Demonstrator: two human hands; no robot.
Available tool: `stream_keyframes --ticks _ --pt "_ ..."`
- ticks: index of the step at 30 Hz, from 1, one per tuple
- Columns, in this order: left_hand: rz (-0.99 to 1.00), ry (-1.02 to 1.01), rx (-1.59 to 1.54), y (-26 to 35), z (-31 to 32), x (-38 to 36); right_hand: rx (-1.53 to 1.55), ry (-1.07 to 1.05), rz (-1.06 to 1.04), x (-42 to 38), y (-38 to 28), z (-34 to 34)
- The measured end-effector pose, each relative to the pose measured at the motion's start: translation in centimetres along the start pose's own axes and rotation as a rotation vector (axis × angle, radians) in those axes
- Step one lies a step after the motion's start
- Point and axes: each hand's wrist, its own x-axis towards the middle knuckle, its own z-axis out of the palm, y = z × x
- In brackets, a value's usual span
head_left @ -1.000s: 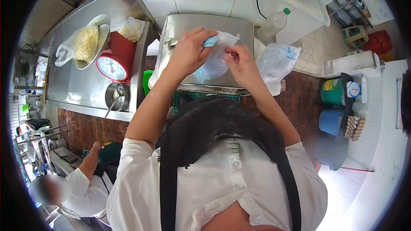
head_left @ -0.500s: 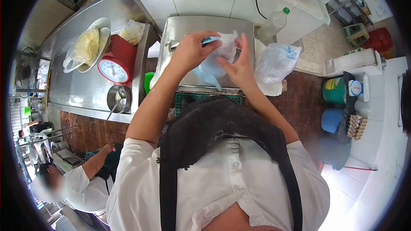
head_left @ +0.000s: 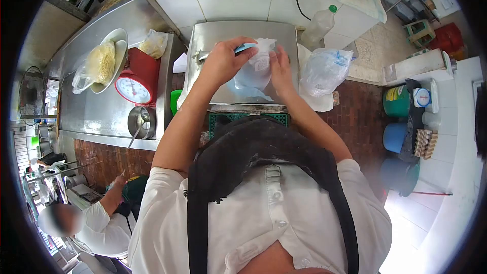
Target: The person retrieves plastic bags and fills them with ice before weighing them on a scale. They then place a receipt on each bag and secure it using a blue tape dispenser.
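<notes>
My left hand (head_left: 227, 60) is closed around a tool with a light-blue handle (head_left: 245, 47); a short grey metal end shows on the other side of my fist. Right beside it is a clear plastic bag (head_left: 259, 63) with pale contents, bunched at the top and standing on a steel worktop (head_left: 223, 30). My right hand (head_left: 281, 74) lies along the bag's right side, fingers together and pressed against it. Light-blue plastic (head_left: 251, 93) spreads at the bag's base, near the worktop's front edge.
Right of the worktop are a filled plastic bag (head_left: 326, 71) and a green-capped bottle (head_left: 320, 23). On the left counter stand a red scale (head_left: 136, 78), a bowl with bagged noodles (head_left: 101, 63) and a metal pot (head_left: 141, 122). A person (head_left: 101, 220) is at lower left.
My right hand has gone from spread fingers to fingers together against the bag. The bag's top looks more gathered. My left hand keeps its hold on the blue-handled tool.
</notes>
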Motion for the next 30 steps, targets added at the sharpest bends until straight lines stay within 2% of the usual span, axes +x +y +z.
stream_keyframes --ticks 2,3,5,6,8,11,15,17,21,23,24,25,27,28,29,30 --pt "-0.044 -0.02 -0.018 0.1 -0.3 0.1 0.241 0.091 0.264 0.6 0.7 -0.8" --pt "-0.04 -0.013 -0.012 0.1 -0.6 0.3 0.246 0.087 0.257 0.6 -1.2 -0.6" --pt "-0.066 -0.04 0.009 0.0 -0.6 0.0 -0.102 0.064 -0.188 -1.0 -4.3 -1.0" --pt "-0.069 -0.048 0.008 -0.2 -0.3 -0.1 -0.103 0.067 -0.181 -1.4 -4.2 -0.4" --pt "-0.021 0.014 -0.027 -0.8 0.3 0.3 -0.323 -0.01 -0.12 -1.7 -4.2 0.9" --pt "0.039 0.039 -0.066 -1.2 -0.2 -0.2 -0.446 -0.109 -0.149 -3.6 -3.6 0.8" --pt "0.08 0.176 -0.059 -2.4 -0.6 -1.5 -0.407 -0.11 -0.199 -5.0 -2.6 -3.0" --pt "0.093 0.268 0.01 -3.0 -0.9 -1.4 -0.263 -0.071 -0.057 -4.7 -2.9 -4.5" --pt "0.063 0.246 0.111 -0.3 -3.0 -0.5 -0.203 -0.045 -0.033 -4.1 -2.0 -5.5" --pt "0.041 0.166 0.079 1.0 -3.5 -0.5 -0.285 -0.119 0.014 -4.2 -2.5 -5.6" --pt "0.215 0.161 0.104 0.8 -3.2 -0.7 -0.281 -0.118 0.01 -4.3 -2.6 -5.5" --pt "0.217 0.161 0.109 0.3 -2.7 -1.0 -0.277 -0.116 -0.006 -4.5 -2.6 -5.3" --pt "0.204 0.152 0.271 -0.2 -1.8 -1.4 -0.269 -0.113 -0.023 -4.7 -2.7 -5.2" --pt "0.037 0.074 0.256 -0.4 -2.1 -1.3 -0.26 -0.117 -0.009 -4.7 -2.9 -5.3" --pt "0.039 0.073 0.259 -0.4 -2.4 -1.3 -0.251 -0.121 0.007 -4.7 -3.1 -5.4" --pt "0.061 0.169 0.215 -0.4 -2.5 -1.4 -0.251 -0.121 0.009 -4.8 -3.2 -5.5"
